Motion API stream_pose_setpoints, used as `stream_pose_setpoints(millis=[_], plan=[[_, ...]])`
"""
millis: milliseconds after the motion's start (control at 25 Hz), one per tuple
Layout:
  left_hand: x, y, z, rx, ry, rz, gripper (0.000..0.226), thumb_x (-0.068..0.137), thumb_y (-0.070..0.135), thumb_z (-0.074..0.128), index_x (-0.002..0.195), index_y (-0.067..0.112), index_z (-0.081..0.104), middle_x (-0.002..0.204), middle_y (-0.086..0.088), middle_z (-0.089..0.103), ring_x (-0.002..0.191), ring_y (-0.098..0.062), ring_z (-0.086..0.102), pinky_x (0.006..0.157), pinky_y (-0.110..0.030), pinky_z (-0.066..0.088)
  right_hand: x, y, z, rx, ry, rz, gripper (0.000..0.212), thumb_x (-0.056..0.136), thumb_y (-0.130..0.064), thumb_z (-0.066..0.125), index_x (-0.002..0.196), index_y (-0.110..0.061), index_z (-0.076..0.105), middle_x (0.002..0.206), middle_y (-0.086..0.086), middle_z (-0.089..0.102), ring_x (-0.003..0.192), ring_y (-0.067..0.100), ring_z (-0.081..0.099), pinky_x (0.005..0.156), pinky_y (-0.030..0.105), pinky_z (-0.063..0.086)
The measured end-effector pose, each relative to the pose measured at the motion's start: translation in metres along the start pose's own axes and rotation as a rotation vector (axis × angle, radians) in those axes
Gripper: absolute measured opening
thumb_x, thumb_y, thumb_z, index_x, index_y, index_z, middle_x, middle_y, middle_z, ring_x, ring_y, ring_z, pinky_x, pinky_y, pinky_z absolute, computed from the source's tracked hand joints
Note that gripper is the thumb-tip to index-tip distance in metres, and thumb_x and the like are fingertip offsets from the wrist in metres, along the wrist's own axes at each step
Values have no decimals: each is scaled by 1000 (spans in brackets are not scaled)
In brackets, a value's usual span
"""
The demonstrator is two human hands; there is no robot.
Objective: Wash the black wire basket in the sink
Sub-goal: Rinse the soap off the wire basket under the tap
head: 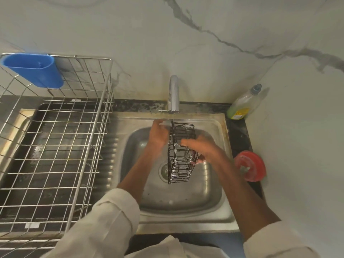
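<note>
The black wire basket [180, 161] hangs upright over the steel sink [186, 202], with white soap foam on its lower wires. My left hand [158, 135] grips its upper left edge, just under the chrome tap [173, 94], from which a thin stream of water falls onto the basket's top. My right hand [201, 147] lies across the basket's right side, fingers blurred and reaching into the wires; whether it holds anything else is hidden.
A large steel wire dish rack [55, 146] with a blue plastic cup holder [35, 69] stands to the left over the drainboard. A dish soap bottle [245, 103] leans in the back right corner. A red round container [250, 165] sits on the counter right of the sink.
</note>
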State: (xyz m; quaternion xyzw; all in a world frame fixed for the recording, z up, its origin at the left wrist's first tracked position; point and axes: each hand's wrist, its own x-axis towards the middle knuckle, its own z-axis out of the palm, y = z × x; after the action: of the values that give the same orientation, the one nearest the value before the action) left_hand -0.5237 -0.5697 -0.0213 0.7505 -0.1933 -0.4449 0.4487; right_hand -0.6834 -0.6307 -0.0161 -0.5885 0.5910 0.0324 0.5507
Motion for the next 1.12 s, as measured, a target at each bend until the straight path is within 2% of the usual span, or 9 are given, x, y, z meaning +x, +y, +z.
stream_pose_setpoints(millis=[120,240,360,440,520,640,840,1000,1120], plan=[[-24,-4,0,-112,-183,-101,30,113,27,48,111,11,73,105,-6,78,103,-22,71,96,-32,52,-7,2,14,206,57,36,24,86,-51,79,94,-31,68,109,7,74,93,30,75,55,30,62],[-30,-18,-13,-9,-356,43,44,112,45,46,112,14,77,99,-7,82,102,-21,77,99,-38,50,-12,0,27,449,67,122,48,73,-64,82,102,-26,76,115,9,75,101,30,73,61,35,64],[-25,-38,-23,-9,-258,207,28,108,33,59,100,13,77,86,-3,79,87,-17,74,98,-42,49,-23,-7,30,597,21,139,44,89,-61,73,110,-23,67,120,12,63,107,34,71,50,31,61],[-21,-41,-30,-135,-195,169,23,106,25,62,88,14,73,78,0,72,78,-16,65,92,-41,46,-26,-6,29,578,6,138,48,95,-62,65,120,-21,60,119,14,62,96,36,77,63,40,66],[-16,-41,-41,-235,-159,91,22,96,28,66,76,19,66,70,1,61,71,-18,56,90,-44,40,-19,1,29,419,177,24,55,97,-59,63,131,-16,57,119,12,64,90,32,78,77,45,65],[-12,-42,-57,-343,-77,17,13,75,26,68,71,16,63,63,-1,50,58,-18,47,77,-40,40,-8,6,14,111,399,-222,61,93,-53,71,140,-17,54,126,0,58,112,21,62,93,39,54],[-10,-39,-65,-523,-11,-44,31,68,8,60,44,23,48,51,4,46,52,-15,41,61,-32,34,-15,-8,19,151,39,-244,43,93,-57,69,119,-22,67,115,-3,69,105,14,67,88,35,60],[-10,-34,-56,-544,-9,-3,14,81,13,59,71,20,54,66,1,61,76,-22,57,78,-37,42,-15,0,32,215,186,-203,44,92,-57,69,109,-17,68,100,0,72,90,18,75,82,35,64],[-10,-27,-29,-298,-32,63,15,101,25,57,111,15,62,112,-7,70,110,-26,62,95,-41,44,-24,12,28,221,373,-172,34,98,-50,64,102,-17,68,83,-4,67,82,18,75,72,29,60]])
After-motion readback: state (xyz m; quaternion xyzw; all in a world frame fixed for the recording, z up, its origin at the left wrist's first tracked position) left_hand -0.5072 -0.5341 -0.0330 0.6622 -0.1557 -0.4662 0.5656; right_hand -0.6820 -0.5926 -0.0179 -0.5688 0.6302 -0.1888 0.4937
